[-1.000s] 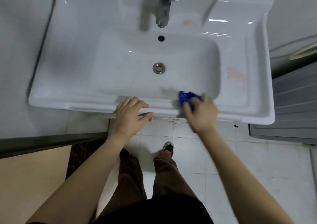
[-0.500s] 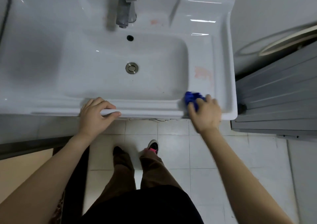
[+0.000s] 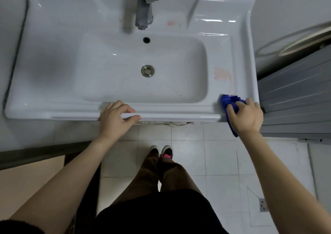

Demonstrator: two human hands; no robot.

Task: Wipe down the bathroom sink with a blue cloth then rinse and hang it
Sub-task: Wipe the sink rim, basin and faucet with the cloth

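Observation:
A white rectangular sink [image 3: 53, 36] fills the upper part of the view, with a metal drain [image 3: 147, 70] in the basin and a steel faucet [image 3: 143, 10] at the back. My right hand [image 3: 244, 115] grips a bunched blue cloth [image 3: 228, 101] against the sink's front right corner; a strip of cloth hangs below my palm. My left hand [image 3: 116, 119] holds the front rim near the middle, fingers over the top and thumb along the edge. A pinkish stain [image 3: 222, 74] marks the right ledge.
A grey ribbed panel [image 3: 293, 97] stands right beside the sink's right edge. A curved tan rim [image 3: 304, 44] shows above it. White floor tiles [image 3: 188, 158] lie below, with my shoes [image 3: 162, 150] close to the sink and a small floor drain [image 3: 263, 205] at lower right.
My right hand has slid the cloth rightward along the front rim to the right corner. My left hand has kept its hold on the rim. The view has shifted sideways.

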